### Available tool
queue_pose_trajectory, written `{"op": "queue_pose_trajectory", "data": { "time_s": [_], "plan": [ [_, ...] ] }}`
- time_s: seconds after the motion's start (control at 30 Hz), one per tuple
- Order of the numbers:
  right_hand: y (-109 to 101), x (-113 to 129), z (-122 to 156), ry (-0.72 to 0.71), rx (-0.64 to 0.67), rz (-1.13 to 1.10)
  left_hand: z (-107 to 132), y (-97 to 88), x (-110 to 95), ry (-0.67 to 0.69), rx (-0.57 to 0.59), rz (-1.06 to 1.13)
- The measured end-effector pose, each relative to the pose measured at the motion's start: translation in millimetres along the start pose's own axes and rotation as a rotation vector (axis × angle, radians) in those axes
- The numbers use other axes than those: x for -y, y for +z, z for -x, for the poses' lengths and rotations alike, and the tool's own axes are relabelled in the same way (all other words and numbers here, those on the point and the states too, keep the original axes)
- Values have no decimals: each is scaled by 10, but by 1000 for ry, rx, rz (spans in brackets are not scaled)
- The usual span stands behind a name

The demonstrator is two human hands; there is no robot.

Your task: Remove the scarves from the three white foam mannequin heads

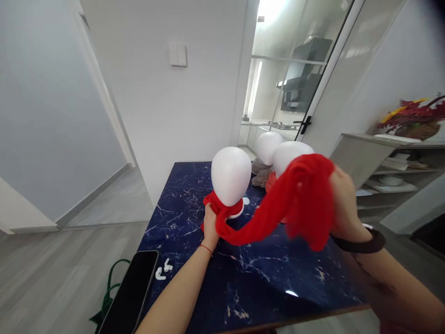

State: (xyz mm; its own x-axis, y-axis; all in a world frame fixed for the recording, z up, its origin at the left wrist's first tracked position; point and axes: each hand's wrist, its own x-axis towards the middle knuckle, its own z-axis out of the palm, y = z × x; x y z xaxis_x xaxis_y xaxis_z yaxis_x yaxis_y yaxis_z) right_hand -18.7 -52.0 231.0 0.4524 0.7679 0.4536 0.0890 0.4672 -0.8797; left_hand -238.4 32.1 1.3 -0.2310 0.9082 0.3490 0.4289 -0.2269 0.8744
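A red scarf [264, 222] is looped around the neck of a white mannequin head [231, 175] standing on the dark blue marbled table. My left hand [210, 228] is closed on the scarf just below the head, at its left side. Up and to the right, my right hand [343, 204] grips the bunched other end, so that a length of cloth hangs between my hands. Its fingers are partly hidden behind the blurred fabric. The lifted cloth covers part of a second white mannequin head [291, 153].
Behind is a third white head [268, 146], with grey cloth [260, 173] around its base. A black phone [130, 292] and white earbuds [164, 269] lie at the table's [250, 297] left edge. A shelf unit [392, 157] stands to the right, near a glass door [285, 65].
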Motion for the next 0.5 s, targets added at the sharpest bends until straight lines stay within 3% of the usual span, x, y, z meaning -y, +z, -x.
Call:
{"op": "queue_pose_trajectory", "data": {
  "time_s": [0.07,0.1,0.17,0.23,0.3,0.4,0.5],
  "plan": [
    [-286,-216,-26,-104,-175,121,-5,-4,-10,14,-16,-45],
    [-372,-360,-22,-141,-159,189,-10,-3,-14,30,-26,-73],
    [-457,-713,46,-115,47,292,-21,5,-17,69,-39,-106],
    [-469,-1120,164,-1,308,345,-29,16,-13,106,-43,-114],
    [-450,-1521,270,91,460,413,-31,27,-8,140,-46,-132],
    [-400,-1980,305,56,488,519,-28,36,-4,179,-53,-173],
    [-307,-2192,167,22,429,645,-27,37,3,192,-45,-205]
  ]
}}
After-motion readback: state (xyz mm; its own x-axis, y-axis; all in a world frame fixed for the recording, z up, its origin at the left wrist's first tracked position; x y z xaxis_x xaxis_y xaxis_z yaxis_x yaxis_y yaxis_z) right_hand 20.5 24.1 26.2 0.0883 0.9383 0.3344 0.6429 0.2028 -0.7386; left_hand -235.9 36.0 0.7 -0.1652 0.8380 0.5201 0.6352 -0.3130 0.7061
